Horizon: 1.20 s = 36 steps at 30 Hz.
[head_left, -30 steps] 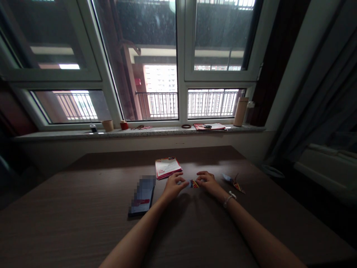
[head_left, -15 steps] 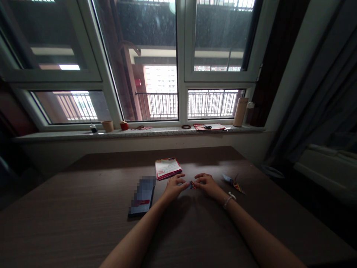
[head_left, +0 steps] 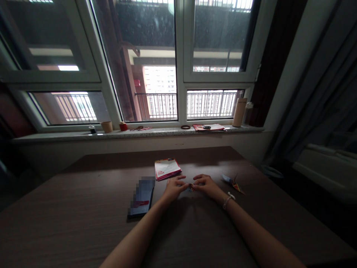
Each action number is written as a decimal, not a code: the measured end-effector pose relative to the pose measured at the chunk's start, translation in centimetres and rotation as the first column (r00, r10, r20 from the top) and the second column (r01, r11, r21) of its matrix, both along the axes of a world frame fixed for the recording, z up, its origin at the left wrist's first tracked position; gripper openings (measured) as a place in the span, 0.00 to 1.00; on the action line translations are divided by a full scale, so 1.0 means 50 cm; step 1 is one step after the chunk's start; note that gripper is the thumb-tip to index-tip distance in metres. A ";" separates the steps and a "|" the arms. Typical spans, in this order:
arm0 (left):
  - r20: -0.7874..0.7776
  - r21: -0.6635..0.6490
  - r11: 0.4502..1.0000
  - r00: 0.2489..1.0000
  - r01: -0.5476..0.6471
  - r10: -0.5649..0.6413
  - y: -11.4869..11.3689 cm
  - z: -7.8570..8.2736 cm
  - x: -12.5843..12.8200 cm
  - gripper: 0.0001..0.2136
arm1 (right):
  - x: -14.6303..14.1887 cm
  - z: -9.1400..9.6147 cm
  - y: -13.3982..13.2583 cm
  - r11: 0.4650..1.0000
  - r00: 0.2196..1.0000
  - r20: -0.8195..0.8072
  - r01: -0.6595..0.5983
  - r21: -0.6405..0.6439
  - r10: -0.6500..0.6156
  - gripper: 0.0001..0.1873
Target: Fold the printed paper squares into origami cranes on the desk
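Note:
Between my two hands is a small piece of folded, colourful paper (head_left: 191, 188), pinched at both sides and mostly hidden by the fingertips. My left hand (head_left: 175, 187) grips its left side between thumb and finger, the other fingers stretched forward. On the other side, my right hand (head_left: 205, 184) pinches it the same way, and a pale bracelet (head_left: 228, 200) circles that wrist. Just beyond my left hand lies a stack of red-edged printed paper sheets (head_left: 167, 168). To the right of my right hand rests a folded paper piece (head_left: 234, 184) in blue, yellow and red.
A dark phone (head_left: 141, 197) lies on the brown table (head_left: 69, 208), left of my left forearm. Along the windowsill (head_left: 164, 132) stand a paper cup (head_left: 106, 127), a red spool-like item (head_left: 123, 126), a tan flask (head_left: 239, 112) and papers with scissors (head_left: 206, 127) on top.
Both hands keep hold of the small paper piece, which has tilted or turned slightly and shows less of its colour. The view has shifted a little.

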<state>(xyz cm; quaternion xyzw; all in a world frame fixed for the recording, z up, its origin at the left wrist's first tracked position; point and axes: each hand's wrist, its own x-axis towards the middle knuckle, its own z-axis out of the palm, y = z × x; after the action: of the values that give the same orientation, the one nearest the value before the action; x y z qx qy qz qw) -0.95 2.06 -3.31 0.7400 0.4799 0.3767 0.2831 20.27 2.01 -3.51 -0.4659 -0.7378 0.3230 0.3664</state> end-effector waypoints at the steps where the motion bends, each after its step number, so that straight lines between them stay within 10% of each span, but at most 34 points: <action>1: -0.001 0.002 1.000 1.000 -0.001 0.001 0.000 0.000 0.001 0.15 | -0.001 0.000 0.000 1.000 1.000 -0.006 0.002 -0.004 -0.002 0.20; 36: 0.043 0.017 0.996 0.996 -0.083 0.083 -0.013 0.022 0.004 0.10 | 0.003 0.020 -0.005 0.985 0.978 -0.205 -0.013 -0.171 -0.023 0.23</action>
<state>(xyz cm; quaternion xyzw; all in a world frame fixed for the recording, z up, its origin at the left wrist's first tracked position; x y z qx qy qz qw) -0.76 1.41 -2.22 0.7139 0.5007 0.4081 0.2704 20.40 1.76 -2.53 -0.4616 -0.6640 0.4310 0.4002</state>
